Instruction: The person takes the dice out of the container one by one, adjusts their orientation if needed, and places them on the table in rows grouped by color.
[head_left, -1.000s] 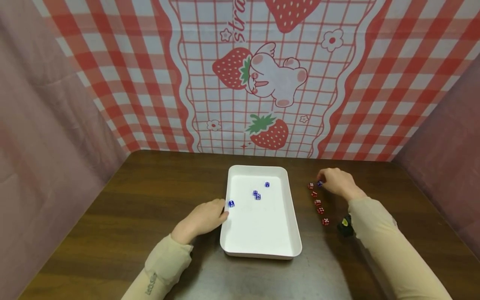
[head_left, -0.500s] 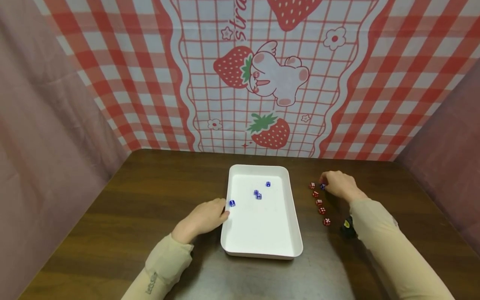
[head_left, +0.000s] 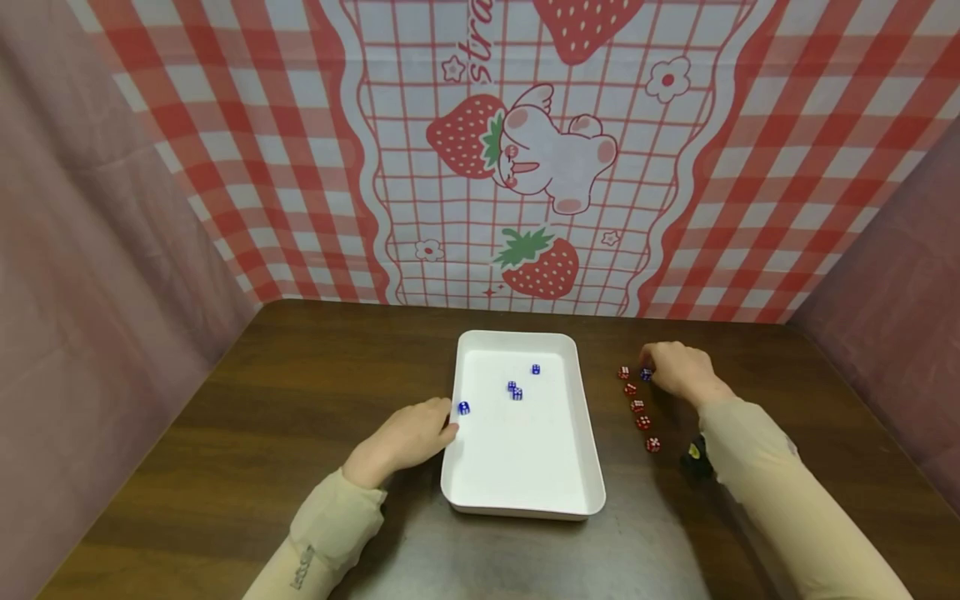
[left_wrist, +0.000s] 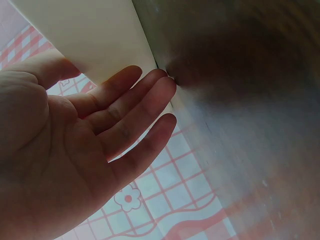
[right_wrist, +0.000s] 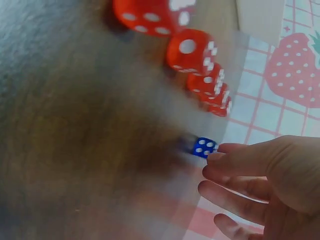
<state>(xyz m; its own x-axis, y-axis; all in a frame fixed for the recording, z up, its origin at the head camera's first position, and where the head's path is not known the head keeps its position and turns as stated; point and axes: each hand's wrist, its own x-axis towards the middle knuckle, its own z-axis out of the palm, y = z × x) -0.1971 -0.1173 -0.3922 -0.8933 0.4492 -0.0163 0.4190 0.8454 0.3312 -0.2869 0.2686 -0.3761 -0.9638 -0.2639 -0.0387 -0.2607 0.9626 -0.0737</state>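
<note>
Beige cloth of the right sleeve point(head_left: 787, 500) covers part of a dark object point(head_left: 697, 460) with a yellow-green mark, and its shape cannot be made out. The right hand point(head_left: 681, 369) hides its fingertips from the head camera, but the right wrist view shows thumb and forefinger pinching a blue die point(right_wrist: 202, 147) near one corner, the other fingers loosely apart; whether the die touches the bench point(head_left: 337, 367) is hard to tell. In that view the nearest of the red dice point(right_wrist: 180, 50) is cut off at the top, and the far ones overlap. Seen from the head, five of them form a slightly slanting line between the tray point(head_left: 525, 467) and the right sleeve, the blue die just beside the farthest. A strip of wood separates this line from the tray's right wall, and a broad stretch runs from the left wall to the bench's left edge. At the back, the bench ends at a strawberry cloth point(head_left: 765, 133). The tray holds four blue dice point(head_left: 517, 394): two seemingly touching, one nearer the far right corner, one close by the left wall. There the left hand point(head_left: 401, 433) rests, thumb over the rim, fingers nearly straight on the outside, the little finger apart; the thumb tip is out of sight behind the wall in the left wrist view.
</note>
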